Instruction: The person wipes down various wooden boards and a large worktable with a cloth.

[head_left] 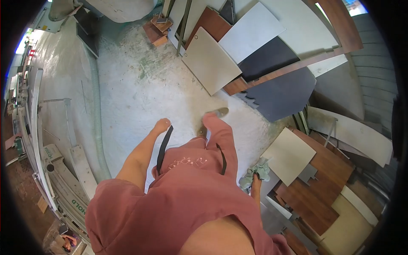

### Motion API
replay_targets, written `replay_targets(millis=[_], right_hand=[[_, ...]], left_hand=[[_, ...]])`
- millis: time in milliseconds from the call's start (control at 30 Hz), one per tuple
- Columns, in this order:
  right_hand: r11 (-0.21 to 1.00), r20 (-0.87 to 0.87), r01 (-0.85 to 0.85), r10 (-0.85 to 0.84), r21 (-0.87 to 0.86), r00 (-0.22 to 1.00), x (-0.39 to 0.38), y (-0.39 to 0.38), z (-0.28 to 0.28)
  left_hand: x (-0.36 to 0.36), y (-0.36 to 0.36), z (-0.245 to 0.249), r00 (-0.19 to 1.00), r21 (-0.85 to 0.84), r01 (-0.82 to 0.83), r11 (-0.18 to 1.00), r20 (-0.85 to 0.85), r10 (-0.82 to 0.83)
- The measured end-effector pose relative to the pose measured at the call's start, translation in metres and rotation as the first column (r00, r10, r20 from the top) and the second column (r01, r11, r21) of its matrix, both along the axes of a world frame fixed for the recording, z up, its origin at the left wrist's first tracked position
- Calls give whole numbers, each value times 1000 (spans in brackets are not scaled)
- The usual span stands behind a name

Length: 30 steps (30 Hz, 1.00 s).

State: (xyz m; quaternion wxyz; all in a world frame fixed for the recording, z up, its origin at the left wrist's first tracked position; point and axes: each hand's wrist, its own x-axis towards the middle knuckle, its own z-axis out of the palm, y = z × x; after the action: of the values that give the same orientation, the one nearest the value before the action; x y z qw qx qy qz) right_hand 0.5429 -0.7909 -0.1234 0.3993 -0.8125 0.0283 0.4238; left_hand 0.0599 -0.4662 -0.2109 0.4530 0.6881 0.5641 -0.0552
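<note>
My left hand (162, 126) hangs out over the floor at my left side, its fingers curled in. The end of a black strap (165, 148) shows right beside it; I see nothing held in the fingers. At my other side, my right hand (256, 178) grips a crumpled pale green cloth (260, 171), which covers most of the fingers. The cloth is close to a beige board (289, 155) leaning among other panels. A second black strap (222, 159) lies over my reddish clothing.
Grey-white boards (253, 32), dark panels (280, 93) and brown boards (312, 191) lean in stacks ahead and to the right. A ribbed hose (97, 114) runs along the floor at left, beside a machine with metal rails (38, 127). Wood offcuts (157, 32) lie ahead.
</note>
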Motion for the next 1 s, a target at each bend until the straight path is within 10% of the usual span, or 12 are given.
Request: replay_targets(millis=[267, 600, 1000], right_hand=[[988, 42, -12, 19, -155, 999, -38, 62, -20], [997, -10, -75, 75, -14, 997, -71, 256, 28], [872, 47, 473, -471, -125, 881, -308, 208, 29]], left_hand=[[11, 169, 16, 941, -156, -327, 932, 33, 336], [77, 393, 14, 982, 269, 181, 946, -106, -158], [247, 542, -74, 715, 264, 699, 664, -268, -646]])
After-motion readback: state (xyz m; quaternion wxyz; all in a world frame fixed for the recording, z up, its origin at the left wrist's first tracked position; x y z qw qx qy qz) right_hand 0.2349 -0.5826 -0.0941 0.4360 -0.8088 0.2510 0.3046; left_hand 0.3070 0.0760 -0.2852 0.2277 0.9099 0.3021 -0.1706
